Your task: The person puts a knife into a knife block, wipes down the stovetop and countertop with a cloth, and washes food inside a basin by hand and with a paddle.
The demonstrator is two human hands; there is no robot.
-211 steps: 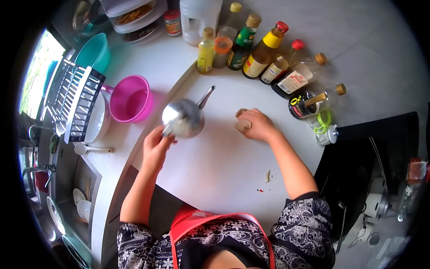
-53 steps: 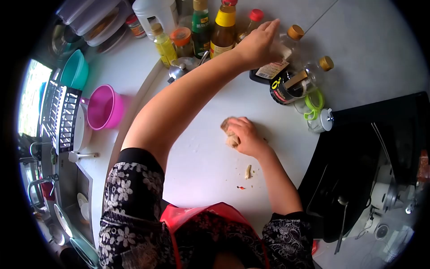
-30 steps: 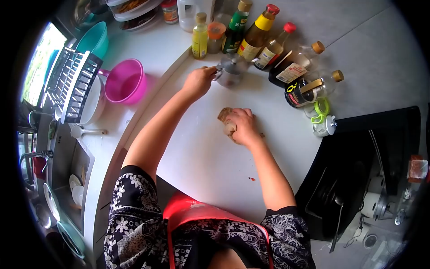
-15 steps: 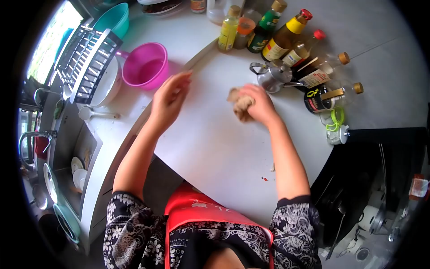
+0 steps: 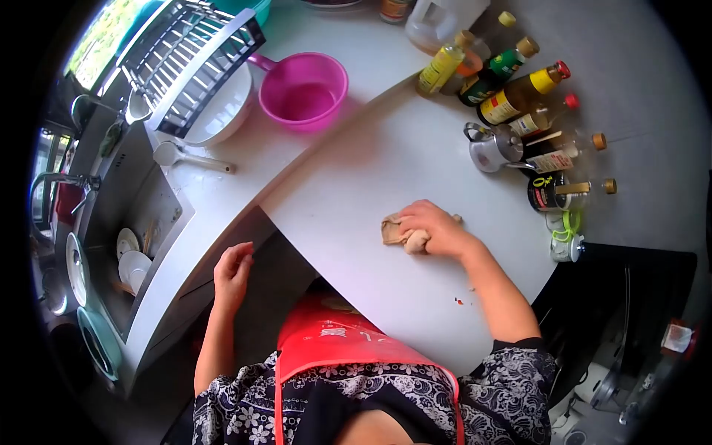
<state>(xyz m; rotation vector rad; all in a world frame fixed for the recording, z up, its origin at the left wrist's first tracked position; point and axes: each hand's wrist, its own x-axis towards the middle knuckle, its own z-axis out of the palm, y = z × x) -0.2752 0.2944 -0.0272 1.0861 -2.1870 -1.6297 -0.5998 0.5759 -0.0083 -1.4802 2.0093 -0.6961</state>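
My right hand [image 5: 436,228] presses a crumpled beige cloth [image 5: 397,231] onto the white counter [image 5: 334,200]. Small red scraps [image 5: 458,301] lie on the surface below that hand, near my forearm. My left hand [image 5: 233,273] hangs in the air off the counter's left edge, its fingers curled together; whether anything is between them is too small to tell. A metal pot with a spout [image 5: 495,148] stands beside the row of bottles, touched by neither hand.
Sauce bottles [image 5: 513,101] line the counter's back right. A pink dipper [image 5: 302,90], a white bowl [image 5: 222,111], a dish rack [image 5: 194,67] and a white spoon [image 5: 194,159] are at the left, above a sink [image 5: 111,222] with plates. The black stove [image 5: 593,297] is at the right.
My left hand set the metal pot down by the bottles, let go and drew back to the lower left. My right hand has slid the cloth about the counter. The view has shifted.
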